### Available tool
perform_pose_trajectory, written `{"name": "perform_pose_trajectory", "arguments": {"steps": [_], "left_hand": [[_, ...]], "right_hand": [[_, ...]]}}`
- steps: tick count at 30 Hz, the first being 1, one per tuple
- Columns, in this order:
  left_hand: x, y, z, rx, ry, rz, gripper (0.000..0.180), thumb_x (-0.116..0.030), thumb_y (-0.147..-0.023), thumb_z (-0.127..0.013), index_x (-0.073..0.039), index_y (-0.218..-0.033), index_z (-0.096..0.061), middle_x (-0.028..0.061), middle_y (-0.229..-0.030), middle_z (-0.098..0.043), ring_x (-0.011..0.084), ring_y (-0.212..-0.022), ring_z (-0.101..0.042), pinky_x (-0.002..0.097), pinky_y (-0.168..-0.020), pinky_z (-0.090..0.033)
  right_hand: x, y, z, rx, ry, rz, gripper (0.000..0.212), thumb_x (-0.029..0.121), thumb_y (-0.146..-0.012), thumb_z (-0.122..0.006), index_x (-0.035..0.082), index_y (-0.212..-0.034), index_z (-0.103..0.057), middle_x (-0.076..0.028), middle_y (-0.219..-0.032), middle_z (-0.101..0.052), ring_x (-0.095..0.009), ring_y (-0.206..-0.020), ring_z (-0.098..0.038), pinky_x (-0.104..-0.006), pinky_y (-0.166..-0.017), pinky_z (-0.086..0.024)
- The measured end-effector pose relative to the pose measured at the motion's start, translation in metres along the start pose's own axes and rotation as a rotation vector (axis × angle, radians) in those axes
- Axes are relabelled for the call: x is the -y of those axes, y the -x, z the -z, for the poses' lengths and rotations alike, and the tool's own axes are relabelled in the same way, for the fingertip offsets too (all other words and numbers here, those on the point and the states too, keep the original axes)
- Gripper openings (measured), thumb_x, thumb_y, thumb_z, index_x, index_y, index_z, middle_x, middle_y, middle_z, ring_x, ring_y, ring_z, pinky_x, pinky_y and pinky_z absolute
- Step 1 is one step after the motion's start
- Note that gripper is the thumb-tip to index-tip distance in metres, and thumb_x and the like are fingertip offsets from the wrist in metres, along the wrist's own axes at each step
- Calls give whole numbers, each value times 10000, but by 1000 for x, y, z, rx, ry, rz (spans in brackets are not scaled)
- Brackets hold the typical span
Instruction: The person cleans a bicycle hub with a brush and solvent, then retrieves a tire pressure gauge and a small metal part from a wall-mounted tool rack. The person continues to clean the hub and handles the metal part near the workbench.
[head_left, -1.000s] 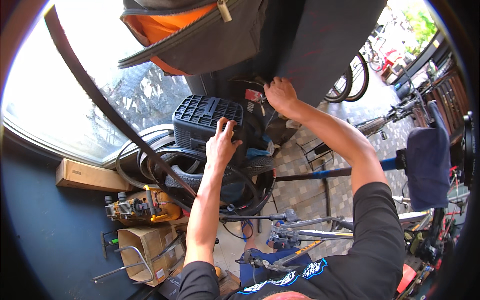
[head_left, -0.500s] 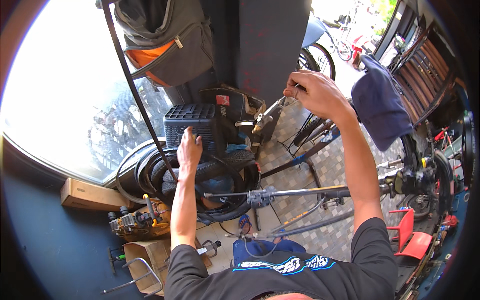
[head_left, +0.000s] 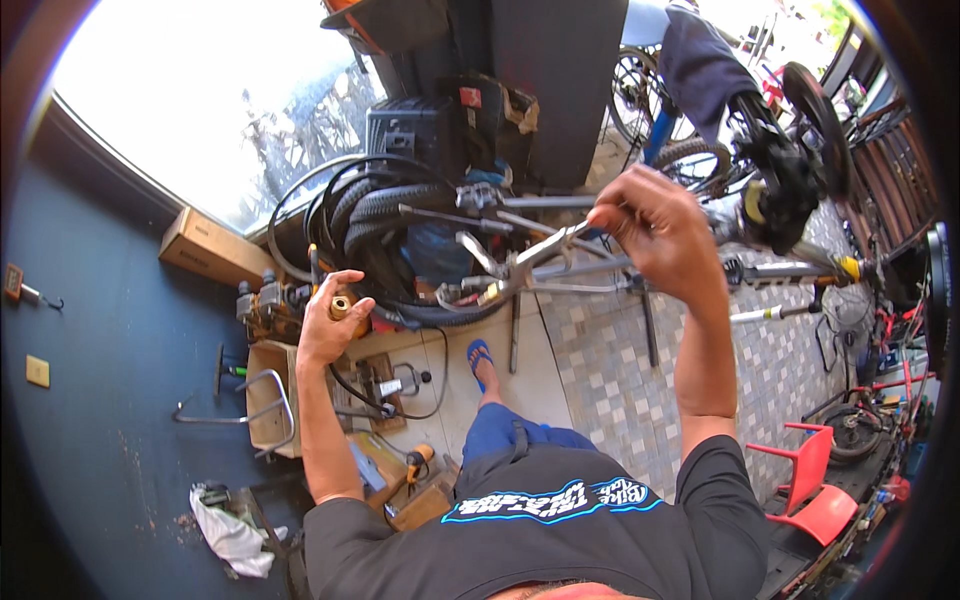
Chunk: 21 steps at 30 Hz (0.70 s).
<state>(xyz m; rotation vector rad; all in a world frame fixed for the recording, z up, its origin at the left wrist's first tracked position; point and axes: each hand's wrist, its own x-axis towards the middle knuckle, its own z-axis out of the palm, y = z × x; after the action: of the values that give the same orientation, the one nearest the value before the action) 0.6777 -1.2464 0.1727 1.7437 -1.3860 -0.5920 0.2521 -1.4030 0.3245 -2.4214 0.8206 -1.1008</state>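
Note:
My right hand point(head_left: 655, 235) is closed, pinching one end of a silver metal tool with a side lever point(head_left: 530, 262). The tool slants down to the left, and its far end shows a brass-coloured part. It passes in front of a grey bicycle frame point(head_left: 570, 270); whether they touch I cannot tell. On the left, my left hand point(head_left: 325, 325) curls its fingers around a short brass-coloured tube with a round hole point(head_left: 341, 306). Beyond the hands lies a pile of black bicycle tyres point(head_left: 385, 215).
A cardboard box point(head_left: 215, 250) lies along the blue wall at the left. Below my left hand stands an open carton point(head_left: 270, 395). A yellow-and-black drill point(head_left: 418, 460) rests near my legs. At the right are a red chair point(head_left: 815, 485) and a dark cloth point(head_left: 700, 70) draped over the bicycle.
My left hand has moved left and nearer to me, and the brass-coloured tube now shows. My right hand has come lower with the silver tool. The view has shifted, and the bicycle appears turned.

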Motion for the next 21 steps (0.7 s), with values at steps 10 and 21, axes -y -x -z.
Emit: {"name": "perform_pose_trajectory", "arguments": {"steps": [10, 21], "left_hand": [[-95, 158, -138, 643, 52, -174, 484, -399, -901, -881, -36, -1201, -774, 105, -950, -765, 228, -895, -725, 375, -842, -587], [-111, 207, -183, 718, 267, -52, 430, -406, -995, -761, 3, -876, -706, 128, -678, -643, 236, -619, -604, 408, -627, -493]], "right_hand": [[65, 141, -15, 132, -50, -80, 209, 289, -912, -829, 106, -921, -729, -57, -867, -606, -280, -759, -640, -417, -643, -486], [91, 278, -79, -597, -795, -537, 754, 268, -942, -866, 44, -1542, -469, -61, -1191, -600, -92, -937, -613, -238, -757, -549]]}}
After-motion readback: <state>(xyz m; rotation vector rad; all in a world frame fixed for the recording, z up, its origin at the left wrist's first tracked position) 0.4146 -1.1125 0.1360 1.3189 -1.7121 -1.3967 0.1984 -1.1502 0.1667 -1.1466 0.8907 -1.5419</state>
